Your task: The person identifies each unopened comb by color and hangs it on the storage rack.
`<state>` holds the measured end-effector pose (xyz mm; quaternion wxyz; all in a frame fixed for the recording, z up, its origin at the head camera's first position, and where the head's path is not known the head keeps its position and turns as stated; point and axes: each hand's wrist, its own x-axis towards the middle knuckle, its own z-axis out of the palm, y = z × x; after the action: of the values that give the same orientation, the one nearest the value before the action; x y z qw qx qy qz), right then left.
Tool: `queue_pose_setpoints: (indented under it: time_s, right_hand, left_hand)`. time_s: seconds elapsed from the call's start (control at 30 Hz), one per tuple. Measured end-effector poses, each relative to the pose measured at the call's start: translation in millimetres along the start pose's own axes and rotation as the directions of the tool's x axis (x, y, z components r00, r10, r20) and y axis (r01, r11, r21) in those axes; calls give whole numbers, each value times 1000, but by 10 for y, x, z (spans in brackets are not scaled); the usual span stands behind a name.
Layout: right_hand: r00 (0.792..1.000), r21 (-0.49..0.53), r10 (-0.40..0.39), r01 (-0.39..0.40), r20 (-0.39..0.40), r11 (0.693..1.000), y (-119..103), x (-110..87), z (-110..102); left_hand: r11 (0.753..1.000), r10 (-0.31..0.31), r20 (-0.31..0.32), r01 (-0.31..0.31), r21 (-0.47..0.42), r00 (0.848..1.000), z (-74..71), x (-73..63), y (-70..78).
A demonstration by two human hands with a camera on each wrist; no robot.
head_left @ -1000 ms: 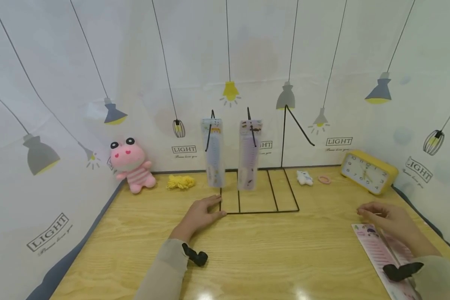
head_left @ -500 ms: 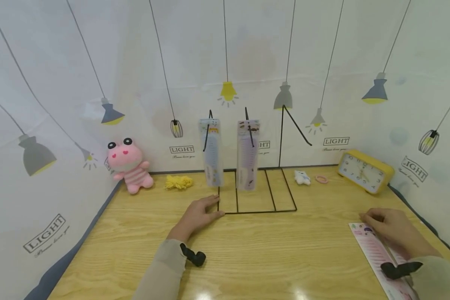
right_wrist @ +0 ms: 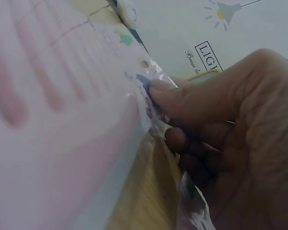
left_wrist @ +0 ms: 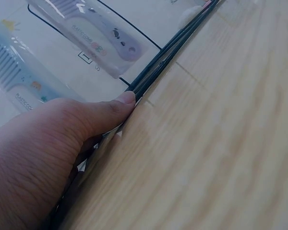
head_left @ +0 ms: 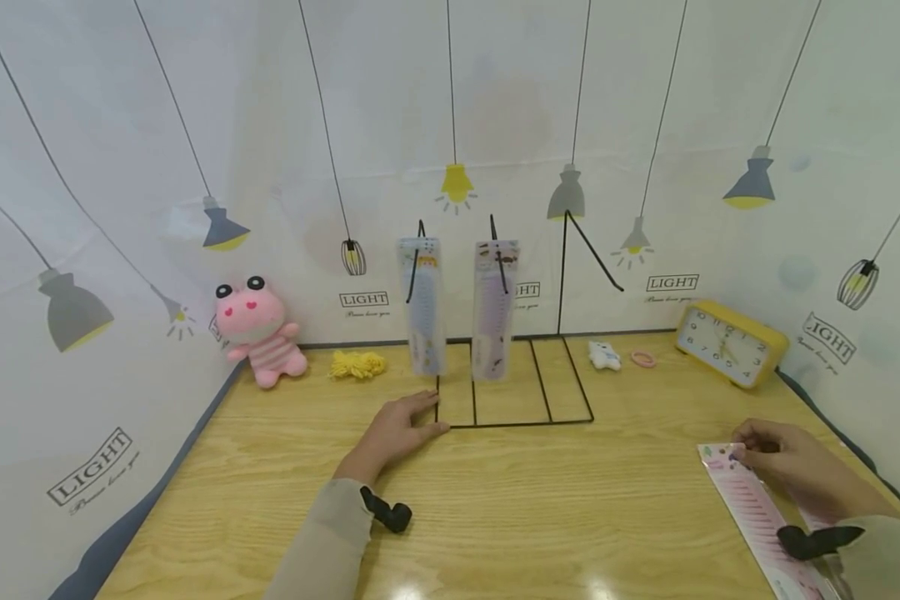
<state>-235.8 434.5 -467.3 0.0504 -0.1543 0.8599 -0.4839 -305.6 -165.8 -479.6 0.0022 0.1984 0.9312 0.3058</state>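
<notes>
My right hand (head_left: 802, 467) pinches the top corner of a pink comb in clear packaging (head_left: 746, 504) at the table's right side. In the right wrist view, my thumb presses the plastic of the comb pack (right_wrist: 62, 120), with part of another clear pack (right_wrist: 194, 206) below the fingers. My left hand (head_left: 393, 429) rests against the left front corner of a black wire display rack (head_left: 528, 425), thumb (left_wrist: 110, 112) on its base wire. A packaged blue comb (head_left: 423, 321) and a packaged purple comb (head_left: 491, 325) hang from two of its hooks; the right hook is bare.
Along the back stand a pink plush toy (head_left: 261, 333) and a yellow alarm clock (head_left: 731, 346). Between them lie a yellow yarn bundle (head_left: 357, 364), a small white star-shaped thing (head_left: 604, 356) and a pink ring (head_left: 643, 358). A printed cloth (head_left: 285, 175) encloses the table.
My right hand has come down onto the pink comb pack and shifted slightly right, its fingertips now pinching the top corner. The left hand stays at the rack's corner.
</notes>
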Motion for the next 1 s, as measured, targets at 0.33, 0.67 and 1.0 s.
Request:
queue_pose_setpoints:
  time_s: [0.33,0.67,1.0]
  right_hand:
    - [954,21,127,-126,-271,992,-46,35,-55]
    - [904,588,246,7,-349,808,-111,52,-99]
    - [870,717,308,72,-385,693,-153,62,-37]
  left_hand:
    - [1000,3,-8,-3,12,1000,-33,0,38]
    - [1000,16,-18,-16,16,1000,-52,28,25]
    - [1000,6,-2,-6,2,1000,-14,2,32]
